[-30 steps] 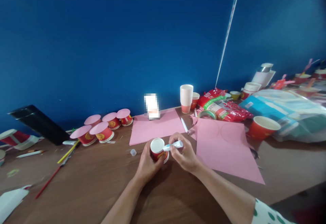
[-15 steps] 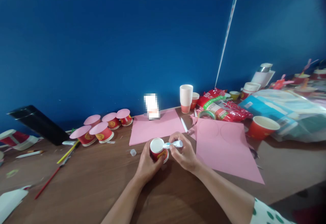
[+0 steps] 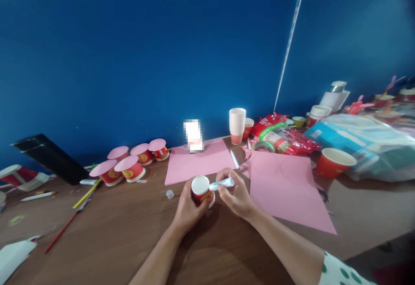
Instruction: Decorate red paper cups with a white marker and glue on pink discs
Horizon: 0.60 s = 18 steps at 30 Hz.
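My left hand [image 3: 187, 209] is wrapped round a small red paper cup [image 3: 201, 190] held upside down, its white base facing up. My right hand [image 3: 236, 197] pinches a white and blue glue stick [image 3: 221, 184], whose tip touches the rim of the cup's base. Both hands hover just above the brown table [image 3: 123, 233], between two pink paper sheets. A small clear cap [image 3: 169, 194] lies on the table left of the cup.
Several red cups with pink paper discs [image 3: 129, 164] lie at the left. One pink sheet [image 3: 199, 161] lies behind my hands, another [image 3: 287, 185] to the right. A stack of white cups [image 3: 237, 125], tape roll [image 3: 263, 146], red cup [image 3: 333, 162] and bags sit further right.
The glue stick's tip has shifted slightly along the rim of the cup's base. Both hands stay in nearly the same place.
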Tool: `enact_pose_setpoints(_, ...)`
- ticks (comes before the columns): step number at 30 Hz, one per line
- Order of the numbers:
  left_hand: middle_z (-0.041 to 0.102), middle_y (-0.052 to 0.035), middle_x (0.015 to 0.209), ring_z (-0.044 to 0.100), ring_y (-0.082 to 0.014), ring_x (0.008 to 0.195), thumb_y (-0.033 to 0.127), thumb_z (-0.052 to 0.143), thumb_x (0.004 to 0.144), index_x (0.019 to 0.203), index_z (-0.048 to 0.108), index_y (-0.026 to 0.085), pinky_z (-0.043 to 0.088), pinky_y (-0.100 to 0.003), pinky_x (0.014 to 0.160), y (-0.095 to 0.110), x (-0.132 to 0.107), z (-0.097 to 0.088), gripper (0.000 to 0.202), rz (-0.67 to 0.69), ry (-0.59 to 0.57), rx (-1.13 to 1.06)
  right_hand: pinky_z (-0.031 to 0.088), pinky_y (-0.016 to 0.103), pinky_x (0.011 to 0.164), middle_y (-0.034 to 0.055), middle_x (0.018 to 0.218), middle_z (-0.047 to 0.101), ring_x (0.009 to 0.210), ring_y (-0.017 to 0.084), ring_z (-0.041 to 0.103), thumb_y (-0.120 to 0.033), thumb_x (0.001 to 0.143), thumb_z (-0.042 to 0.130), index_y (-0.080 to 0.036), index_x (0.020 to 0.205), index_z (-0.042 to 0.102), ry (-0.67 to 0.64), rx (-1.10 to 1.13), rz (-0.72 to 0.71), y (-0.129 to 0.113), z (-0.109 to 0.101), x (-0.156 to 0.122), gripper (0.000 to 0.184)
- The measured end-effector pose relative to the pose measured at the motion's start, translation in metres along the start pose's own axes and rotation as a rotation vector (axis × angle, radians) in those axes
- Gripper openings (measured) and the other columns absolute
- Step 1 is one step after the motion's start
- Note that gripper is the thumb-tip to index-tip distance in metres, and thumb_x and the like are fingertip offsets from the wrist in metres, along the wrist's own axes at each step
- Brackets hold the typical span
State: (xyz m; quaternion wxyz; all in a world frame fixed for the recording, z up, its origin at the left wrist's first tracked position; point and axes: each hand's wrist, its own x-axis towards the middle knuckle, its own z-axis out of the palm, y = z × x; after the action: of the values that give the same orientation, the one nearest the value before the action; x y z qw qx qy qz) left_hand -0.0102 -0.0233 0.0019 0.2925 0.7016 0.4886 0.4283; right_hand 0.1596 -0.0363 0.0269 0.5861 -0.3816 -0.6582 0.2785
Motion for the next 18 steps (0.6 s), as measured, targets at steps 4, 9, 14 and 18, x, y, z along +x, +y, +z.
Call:
enact_pose_setpoints(4,0.059,-0.0097,0.112,0.056,-0.0245,0.103,0.027,0.065,0.067,0.117,0.046,0.017,0.043,-0.04,0.09,-0.0016,-0.0004,0.0002,0.055,0.0,0.006,0.008,0.041,0.025,0.062,0.0011,0.079,0.054,0.068,0.013,0.05,-0.016,0.078,0.05,-0.02,0.081,0.05,0.046,0.03,0.032,0.0031,0.0002,0.0005,0.005)
enact_pose_setpoints(9,0.059,-0.009,0.11,0.056,-0.0244,0.102,0.027,0.065,0.067,0.116,0.046,0.017,0.043,-0.04,0.09,-0.0014,-0.0005,0.0004,0.053,-0.004,-0.004,-0.005,0.042,0.025,0.059,0.0012,0.079,0.055,0.067,0.013,0.05,-0.02,0.08,0.051,-0.02,0.081,0.05,0.047,0.054,0.059,0.0054,0.0016,-0.0003,0.002)
enact_pose_setpoints(14,0.059,-0.0096,0.111,0.056,-0.0243,0.102,0.026,0.064,0.068,0.117,0.045,0.017,0.043,-0.041,0.09,-0.0006,-0.0006,0.0005,0.054,-0.006,-0.006,0.015,0.041,0.023,0.056,-0.0001,0.077,0.054,0.063,0.012,0.048,-0.021,0.08,0.051,-0.02,0.081,0.05,0.096,0.049,0.079,0.0044,0.0022,-0.0003,0.001)
enact_pose_setpoints(18,0.058,-0.0105,0.113,0.055,-0.0246,0.104,0.024,0.064,0.067,0.118,0.044,0.017,0.042,-0.042,0.091,-0.0026,-0.0011,0.0005,0.055,0.005,-0.001,0.024,0.041,0.023,0.056,-0.0004,0.075,0.054,0.062,0.011,0.048,-0.02,0.08,0.051,-0.02,0.08,0.05,0.12,0.017,0.08,0.0052,0.0032,-0.0005,0.001)
